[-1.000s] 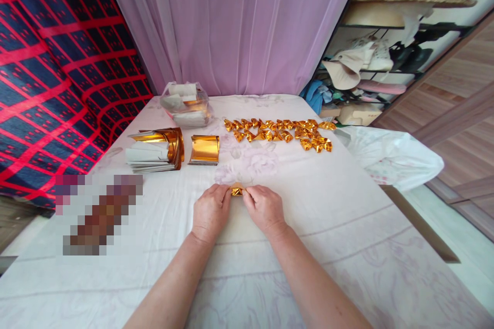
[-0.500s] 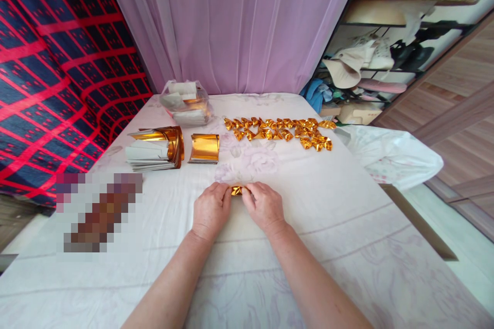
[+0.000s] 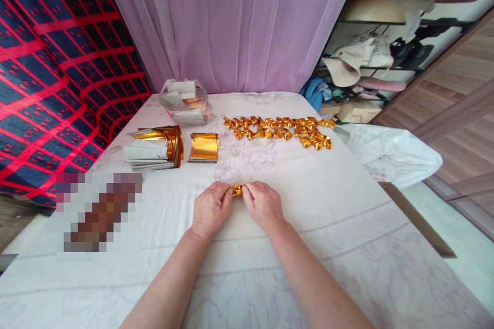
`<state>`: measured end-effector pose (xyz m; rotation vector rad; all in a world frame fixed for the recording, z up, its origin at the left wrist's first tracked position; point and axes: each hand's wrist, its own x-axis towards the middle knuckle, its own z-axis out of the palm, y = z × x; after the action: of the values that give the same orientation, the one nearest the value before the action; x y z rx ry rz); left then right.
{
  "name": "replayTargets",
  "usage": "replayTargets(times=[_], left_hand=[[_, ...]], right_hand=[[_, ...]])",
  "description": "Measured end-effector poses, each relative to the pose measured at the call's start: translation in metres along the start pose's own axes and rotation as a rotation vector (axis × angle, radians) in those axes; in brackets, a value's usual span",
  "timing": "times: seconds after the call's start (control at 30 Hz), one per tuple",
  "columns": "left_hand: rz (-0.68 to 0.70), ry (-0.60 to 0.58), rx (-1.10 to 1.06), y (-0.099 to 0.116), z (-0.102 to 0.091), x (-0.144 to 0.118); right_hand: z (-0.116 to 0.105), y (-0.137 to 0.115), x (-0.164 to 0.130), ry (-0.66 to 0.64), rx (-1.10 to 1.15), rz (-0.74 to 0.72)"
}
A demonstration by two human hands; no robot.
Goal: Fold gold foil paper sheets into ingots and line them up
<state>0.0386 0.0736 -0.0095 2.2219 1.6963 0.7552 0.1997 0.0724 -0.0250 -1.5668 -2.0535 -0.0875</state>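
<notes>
A small folded piece of gold foil paper (image 3: 236,191) is pinched between my two hands, just above the flowered tablecloth (image 3: 316,190). My left hand (image 3: 211,208) is closed on its left end, and my right hand (image 3: 264,204) grips the right end. The fingertips hide both ends, so only the shiny creased middle shows. Beyond my hands lie several finished-looking gold foil folds (image 3: 276,126) in uneven rows. Left of these rest a small stack of gold foil sheets (image 3: 205,147) and a larger, curled stack of foil sheets (image 3: 150,154) showing pale backs.
A clear plastic bag (image 3: 184,105) with more sheets stands at the table's back left. A blurred-out patch (image 3: 102,213) covers something on the left. A white plastic bag (image 3: 401,154) hangs beside the right edge, near a shelf of shoes and hats (image 3: 343,69). A purple curtain (image 3: 231,25) closes the back.
Both hands keep their grip in nearly the same place. The foil's visible middle looks slightly narrower and more crumpled, with the fingers a touch closer together.
</notes>
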Motion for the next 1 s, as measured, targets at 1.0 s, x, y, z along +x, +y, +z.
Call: replayTargets(times=[1.0], left_hand=[[-0.083,0.041,-0.188,-0.0038,0.0011,0.0035]], right_hand=[[-0.0035,-0.0025,0.0011,-0.045,0.008,-0.066]])
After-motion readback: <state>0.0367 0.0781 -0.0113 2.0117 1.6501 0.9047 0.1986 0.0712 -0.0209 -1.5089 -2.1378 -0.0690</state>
